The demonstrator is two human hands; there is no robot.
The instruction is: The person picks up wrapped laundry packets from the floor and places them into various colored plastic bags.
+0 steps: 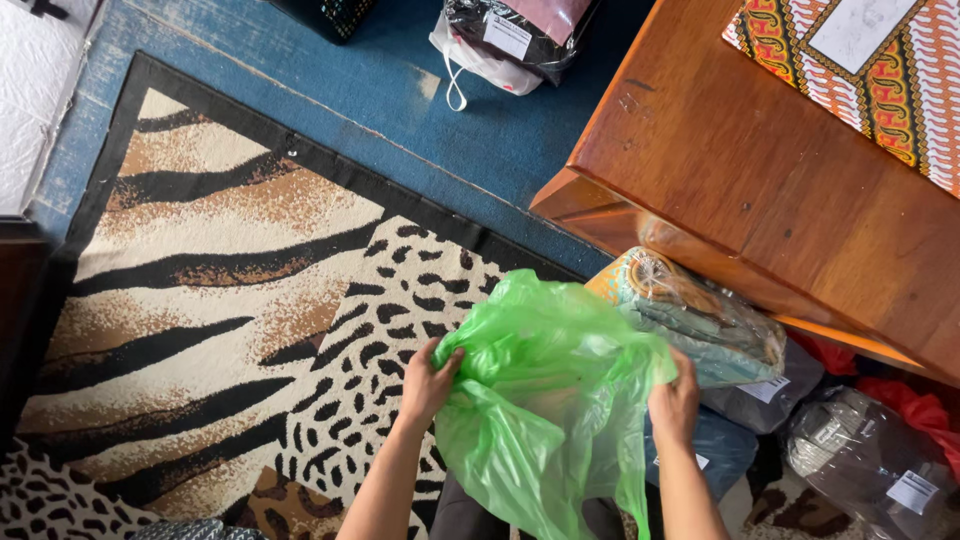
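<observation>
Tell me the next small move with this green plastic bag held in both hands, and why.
Probably pull the two hands apart to spread the bag's mouth. The left hand and right hand each pinch an edge of the green plastic bag, which hangs crumpled and folded on itself between them. The clear-wrapped fabric packages lie just beyond it, under the wooden table.

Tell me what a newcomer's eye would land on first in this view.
The bright green plastic bag at lower centre, gripped on either side by the left hand and the right hand. Next, the bold animal-print rug filling the left half over the blue floor. To the right, a wooden table juts in, with clear-wrapped fabric packages piled under its edge.
</observation>
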